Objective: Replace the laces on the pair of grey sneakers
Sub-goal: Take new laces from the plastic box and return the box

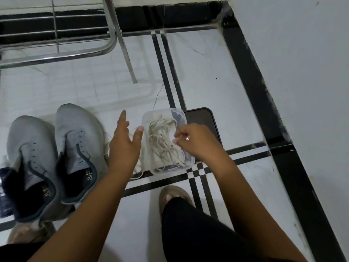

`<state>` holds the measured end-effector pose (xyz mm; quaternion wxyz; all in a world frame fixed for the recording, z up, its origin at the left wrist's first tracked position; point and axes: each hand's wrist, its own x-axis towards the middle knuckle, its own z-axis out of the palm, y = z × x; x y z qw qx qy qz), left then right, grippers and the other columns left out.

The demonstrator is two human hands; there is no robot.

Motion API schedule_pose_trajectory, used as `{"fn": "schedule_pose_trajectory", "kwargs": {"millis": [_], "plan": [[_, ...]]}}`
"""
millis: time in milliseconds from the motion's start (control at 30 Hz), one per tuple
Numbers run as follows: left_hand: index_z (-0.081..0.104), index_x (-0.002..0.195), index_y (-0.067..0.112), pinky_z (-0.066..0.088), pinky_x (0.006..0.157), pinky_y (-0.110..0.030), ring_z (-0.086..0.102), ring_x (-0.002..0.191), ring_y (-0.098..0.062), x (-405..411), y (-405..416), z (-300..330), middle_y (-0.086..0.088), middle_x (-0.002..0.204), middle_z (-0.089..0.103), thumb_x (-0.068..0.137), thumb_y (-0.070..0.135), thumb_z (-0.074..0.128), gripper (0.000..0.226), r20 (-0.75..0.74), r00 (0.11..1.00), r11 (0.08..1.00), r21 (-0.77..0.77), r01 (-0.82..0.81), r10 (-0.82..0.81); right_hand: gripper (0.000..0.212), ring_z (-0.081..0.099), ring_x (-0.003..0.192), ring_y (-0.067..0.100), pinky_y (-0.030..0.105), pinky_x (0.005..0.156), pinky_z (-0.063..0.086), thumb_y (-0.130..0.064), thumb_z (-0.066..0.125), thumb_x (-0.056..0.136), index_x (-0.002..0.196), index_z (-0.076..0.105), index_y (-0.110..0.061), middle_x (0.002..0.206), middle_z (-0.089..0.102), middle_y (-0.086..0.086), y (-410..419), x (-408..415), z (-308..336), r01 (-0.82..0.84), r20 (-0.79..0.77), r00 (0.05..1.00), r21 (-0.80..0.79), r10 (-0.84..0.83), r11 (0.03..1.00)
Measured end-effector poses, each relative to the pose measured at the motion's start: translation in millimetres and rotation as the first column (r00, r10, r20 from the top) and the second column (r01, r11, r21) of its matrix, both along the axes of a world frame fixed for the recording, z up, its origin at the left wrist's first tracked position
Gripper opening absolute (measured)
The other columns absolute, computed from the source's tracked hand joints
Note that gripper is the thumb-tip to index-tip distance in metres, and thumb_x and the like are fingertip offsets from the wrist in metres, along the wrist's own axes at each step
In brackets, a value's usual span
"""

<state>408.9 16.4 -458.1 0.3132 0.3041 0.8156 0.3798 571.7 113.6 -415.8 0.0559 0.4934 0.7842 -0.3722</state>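
Two grey sneakers stand side by side on the floor at the left, the left sneaker (32, 148) and the right sneaker (79, 135), both with bare eyelets and no laces. A clear plastic container (187, 157) holds a tangle of cream laces (162, 142); more cream lace (137, 172) trails on the floor beside it. My left hand (124, 144) hovers open between the sneakers and the container, holding nothing. My right hand (196, 142) is over the container with its fingertips pinched; whether a lace is between them I cannot tell.
A dark phone (203, 120) lies on the floor behind the container. A metal rack (105, 48) and its leg (126, 53) stand at the back left. A white wall (302, 72) with black skirting runs along the right. My sandalled foot (175, 193) is in front.
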Motion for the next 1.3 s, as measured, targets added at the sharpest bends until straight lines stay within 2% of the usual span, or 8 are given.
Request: {"fn": "schedule_pose_trajectory", "kwargs": {"millis": [100, 267, 467, 633, 733, 867, 1133, 1300], "plan": [[0.042, 0.143, 0.023, 0.034, 0.108, -0.035, 0.042, 0.132, -0.020, -0.7, 17.1, 3.0, -0.003, 0.146, 0.045, 0.098, 0.031, 0.050, 0.047, -0.147, 0.962, 0.973, -0.079, 0.218, -0.228, 0.019, 0.064, 0.080, 0.006, 0.020, 0.069, 0.049, -0.037, 0.071, 0.084, 0.093, 0.074, -0.021, 0.087, 0.069, -0.008, -4.8, 22.2, 5.4, 0.047, -0.005, 0.999, -0.185, -0.049, 0.982], [0.055, 0.131, 0.022, 0.022, 0.117, -0.040, 0.029, 0.141, -0.023, 29.5, 16.5, 6.4, -0.003, 0.151, 0.038, 0.097, 0.032, 0.049, 0.036, -0.484, 0.630, 0.777, -0.199, 0.597, -0.607, 0.038, 0.059, 0.107, 0.020, 0.029, 0.086, 0.047, -0.035, 0.065, 0.089, 0.121, 0.060, -0.016, 0.117, 0.061, 0.005, 20.2, 50.2, -45.6, 0.500, 0.008, 0.861, 0.165, -0.508, 0.850], [0.052, 0.132, 0.028, 0.043, 0.089, -0.030, 0.055, 0.114, -0.018, 63.2, 2.9, -3.9, -0.001, 0.125, 0.059, 0.099, 0.038, 0.041, 0.036, -0.067, 0.416, 0.397, -0.466, 0.791, -0.907, 0.107, 0.037, 0.131, 0.035, 0.047, 0.101, 0.041, -0.054, 0.080, 0.068, 0.146, 0.022, -0.009, 0.144, 0.033, 0.014, 22.2, 58.0, -96.8, 0.487, 0.371, 0.792, 0.097, -0.485, 0.868], [0.064, 0.101, 0.021, 0.047, 0.075, -0.031, 0.059, 0.085, -0.014, 56.2, 11.8, 4.2, 0.003, 0.093, 0.064, 0.100, 0.042, 0.037, 0.035, -0.248, 0.619, 0.667, -0.268, 0.695, -0.745, 0.081, 0.047, 0.121, 0.033, 0.045, 0.096, 0.046, -0.045, 0.082, 0.070, 0.130, 0.042, -0.008, 0.130, 0.046, 0.013, 25.2, 64.7, -95.4, 0.606, 0.284, 0.752, 0.058, -0.595, 0.793], [0.059, 0.118, 0.015, 0.046, 0.093, -0.035, 0.054, 0.107, -0.019, 39.0, 17.3, 5.8, -0.004, 0.118, 0.059, 0.098, 0.022, 0.045, 0.025, -0.455, 0.795, 0.897, -0.015, 0.442, -0.400, 0.041, 0.062, 0.102, 0.029, 0.032, 0.080, 0.051, -0.031, 0.073, 0.082, 0.111, 0.061, -0.005, 0.109, 0.064, 0.010, 31.2, 72.4, -71.6, 0.666, 0.028, 0.745, -0.102, -0.667, 0.739], [0.037, 0.144, 0.015, 0.033, 0.104, -0.033, 0.041, 0.131, -0.023, 24.1, 13.9, 3.3, -0.007, 0.144, 0.043, 0.102, 0.024, 0.038, 0.042, -0.114, 0.990, 0.993, -0.087, 0.079, -0.088, 0.019, 0.061, 0.088, 0.014, 0.011, 0.069, 0.043, -0.021, 0.058, 0.094, 0.109, 0.066, -0.014, 0.101, 0.063, 0.003, 15.5, 46.1, -15.2, 0.593, -0.265, 0.790, 0.104, -0.553, 0.798], [0.057, 0.123, 0.032, 0.051, 0.089, -0.034, 0.061, 0.109, -0.010, 23.2, -7.9, 1.0, 0.011, 0.117, 0.066, 0.102, 0.036, 0.030, 0.035, 0.652, 0.729, 0.976, -0.106, -0.188, 0.211, 0.054, 0.022, 0.145, 0.024, 0.037, 0.117, 0.026, -0.034, 0.038, 0.099, 0.148, 0.033, -0.011, 0.156, 0.028, 0.010, -79.4, -36.0, -17.7, 0.033, -0.129, 0.992, 0.213, -0.005, 0.977], [0.055, 0.123, 0.036, 0.045, 0.102, -0.043, 0.057, 0.117, -0.012, 19.0, -10.1, 2.9, 0.011, 0.127, 0.060, 0.102, 0.039, 0.031, 0.032, 0.709, 0.660, 0.967, -0.137, -0.215, 0.248, 0.043, 0.035, 0.139, 0.025, 0.042, 0.111, 0.037, -0.030, 0.041, 0.100, 0.139, 0.049, -0.011, 0.146, 0.046, 0.009, -44.8, -22.1, -29.8, 0.314, -0.251, 0.940, 0.376, -0.231, 0.872]]}}
